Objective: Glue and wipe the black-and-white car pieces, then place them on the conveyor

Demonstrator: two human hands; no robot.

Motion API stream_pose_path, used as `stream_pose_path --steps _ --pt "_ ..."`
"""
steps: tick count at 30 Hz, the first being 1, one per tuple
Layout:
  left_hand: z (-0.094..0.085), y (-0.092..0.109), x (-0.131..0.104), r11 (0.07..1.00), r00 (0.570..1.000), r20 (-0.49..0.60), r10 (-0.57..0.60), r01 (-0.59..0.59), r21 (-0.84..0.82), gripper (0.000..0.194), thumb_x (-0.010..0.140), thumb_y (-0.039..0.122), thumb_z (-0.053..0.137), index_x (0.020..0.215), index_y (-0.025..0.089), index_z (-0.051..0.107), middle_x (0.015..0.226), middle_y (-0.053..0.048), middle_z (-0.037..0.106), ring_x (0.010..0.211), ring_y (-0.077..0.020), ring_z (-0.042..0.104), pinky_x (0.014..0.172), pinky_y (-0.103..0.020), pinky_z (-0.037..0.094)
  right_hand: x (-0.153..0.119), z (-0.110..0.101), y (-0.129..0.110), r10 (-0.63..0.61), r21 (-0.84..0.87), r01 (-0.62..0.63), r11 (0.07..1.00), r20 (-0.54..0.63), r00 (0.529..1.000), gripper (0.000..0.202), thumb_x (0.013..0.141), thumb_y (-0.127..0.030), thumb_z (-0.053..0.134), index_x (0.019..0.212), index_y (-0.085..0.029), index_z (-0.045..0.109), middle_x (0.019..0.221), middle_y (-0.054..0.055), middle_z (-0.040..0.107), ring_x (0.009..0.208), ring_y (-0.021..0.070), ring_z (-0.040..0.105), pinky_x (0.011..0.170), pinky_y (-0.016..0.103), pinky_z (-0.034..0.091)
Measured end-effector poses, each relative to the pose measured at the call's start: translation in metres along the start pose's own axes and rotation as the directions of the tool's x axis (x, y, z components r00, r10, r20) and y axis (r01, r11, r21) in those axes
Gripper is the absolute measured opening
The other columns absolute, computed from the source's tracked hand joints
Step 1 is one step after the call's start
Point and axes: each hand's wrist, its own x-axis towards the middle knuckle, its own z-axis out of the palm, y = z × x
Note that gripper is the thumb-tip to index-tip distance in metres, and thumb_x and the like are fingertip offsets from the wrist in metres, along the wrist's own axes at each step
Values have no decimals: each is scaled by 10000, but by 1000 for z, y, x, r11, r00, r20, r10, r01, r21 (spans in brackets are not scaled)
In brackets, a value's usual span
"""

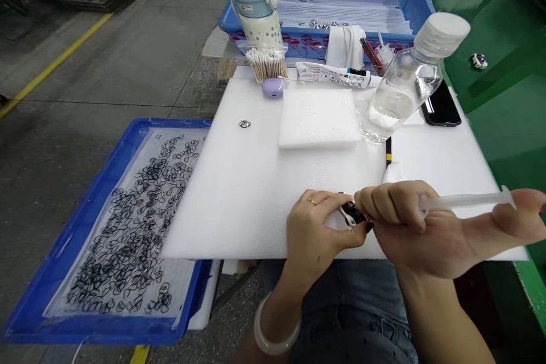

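Evidently, the left hand (315,233) pinched a small black-and-white piece (352,214) above the white foam bench (239,193), near side. The right hand (412,224) curled its fingers round a translucent plastic syringe (464,201), seemingly dispensing; steady thumb pressure appeared required next.

Before us lies a thick white foam board (230,199), with a smaller white foam block (318,118) set flat on it toward the back. Just right of the block we see a clear bottle (394,99) partly filled with colourless liquid. Behind the block we find a squeezed white tube (328,74); at its left sit a purple earbud case (274,87) and, at the board's back edge, a bag of cotton swabs (267,62). A small loop-shaped metal piece (244,124) lies alone on our left, and a black smartphone (441,105) near the right edge.
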Motion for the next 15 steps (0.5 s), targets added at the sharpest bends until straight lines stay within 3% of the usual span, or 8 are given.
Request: stream_pose_path --steps 8,15 --pt "0 -2 0 1000 1000 -10 24 -24 7 266 634 258 860 873 219 750 866 -7 760 841 -221 639 742 -369 524 -5 -1 2 -43 -12 43 999 -10 999 717 815 -878 238 558 -211 290 461 -35 182 463 129 219 493 307 248" --pt "1 -2 -1 1000 1000 -10 23 -23 4 284 632 269 870 887 220 754 874 -5 766 846 -221 642 749 -371 527 -7 0 3 -33 -23 32 999 -55 998 714 783 -879 331 544 -207 290 455 -32 188 465 127 225 496 313 251"
